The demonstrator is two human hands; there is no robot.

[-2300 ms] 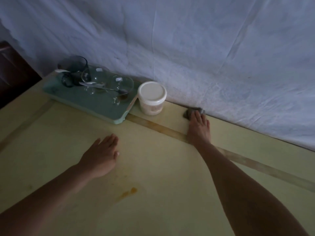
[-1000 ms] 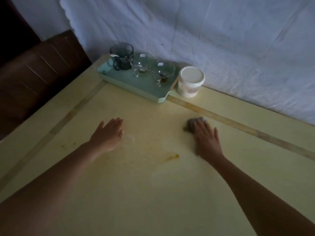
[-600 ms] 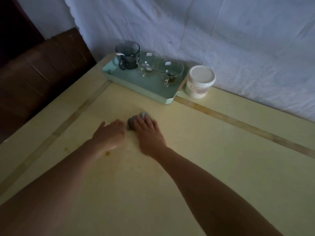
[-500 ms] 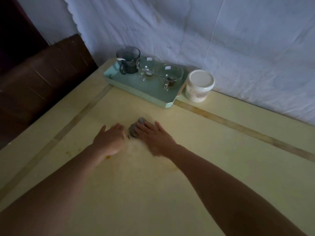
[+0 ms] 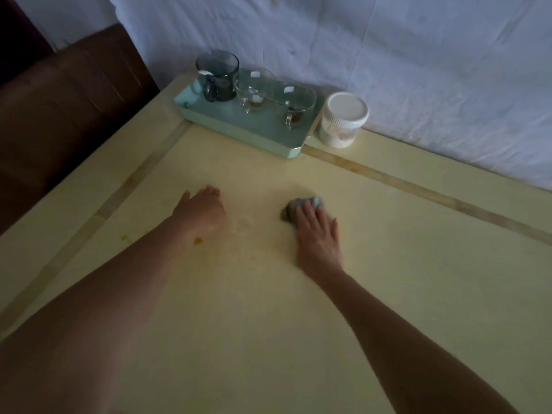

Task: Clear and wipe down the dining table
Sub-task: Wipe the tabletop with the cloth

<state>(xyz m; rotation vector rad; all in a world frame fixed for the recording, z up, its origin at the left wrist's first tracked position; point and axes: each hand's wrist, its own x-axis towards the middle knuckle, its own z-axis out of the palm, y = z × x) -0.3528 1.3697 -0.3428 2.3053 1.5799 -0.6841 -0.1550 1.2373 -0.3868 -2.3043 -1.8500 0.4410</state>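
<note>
Right hand (image 5: 318, 231), fingers straight, presses a small gray cloth (image 5: 301, 204) onto the yellow table (image 5: 268, 324), mid-table. Left hand (image 5: 200, 209) rests flat, empty, beside an orange stain (image 5: 197, 241). Cloth looks soft, light & limp; best held down from above w/ palm.

Dim, cool light is falling flat across the scene, source not showing; the white sheet (image 5: 418, 70) behind is reading brightest while the yellow table (image 5: 418, 279) is sitting murky, with only soft, faint shadows pooling beside the tray (image 5: 239, 135) and the jar (image 5: 343, 121). The brown furniture (image 5: 65, 115) at left is sinking toward black, and fine detail is softening everywhere. The right hand (image 5: 318, 231) is smearing slightly with motion blur, the glass cups (image 5: 295, 100) are catching small pale glints, and the inlaid stripe (image 5: 418, 189) is appearing to bow slightly toward the frame edge.
</note>
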